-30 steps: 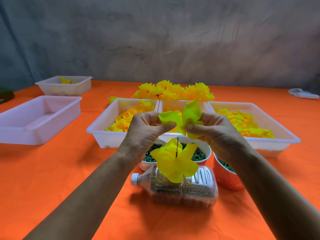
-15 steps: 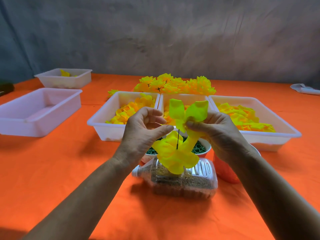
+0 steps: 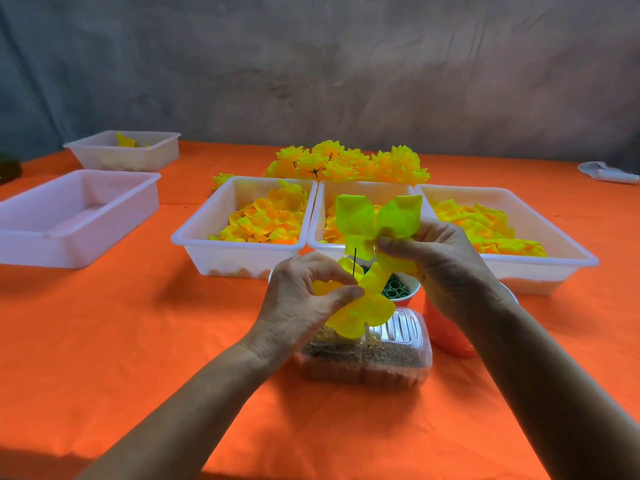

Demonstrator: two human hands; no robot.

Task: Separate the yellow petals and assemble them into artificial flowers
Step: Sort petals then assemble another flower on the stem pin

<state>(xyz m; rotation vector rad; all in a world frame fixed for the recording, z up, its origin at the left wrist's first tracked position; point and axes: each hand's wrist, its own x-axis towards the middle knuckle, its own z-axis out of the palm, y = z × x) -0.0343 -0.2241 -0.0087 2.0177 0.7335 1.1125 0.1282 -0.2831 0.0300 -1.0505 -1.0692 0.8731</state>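
My right hand (image 3: 446, 265) pinches a yellow-green petal piece (image 3: 377, 220) just above the tip of a thin black stem wire (image 3: 354, 261). The wire stands upright in a clear plastic bottle (image 3: 374, 358) that lies on its side, filled with grainy material. A yellow petal layer (image 3: 363, 306) sits lower on the wire, and my left hand (image 3: 304, 299) pinches it at its left edge. Three white trays of loose yellow petals (image 3: 263, 223) stand behind. A pile of finished yellow flowers (image 3: 346, 164) lies at the back.
Two cups, one with green rings (image 3: 394, 289) and a red one (image 3: 446, 334), stand behind and right of the bottle. An empty white tray (image 3: 69, 216) and a smaller one (image 3: 124, 150) sit at the left. An orange cloth (image 3: 138, 341) covers the table.
My left hand let go of the upper petal piece and dropped to the lower petal layer on the wire. My right hand kept the upper piece, now spread wider over the wire tip.
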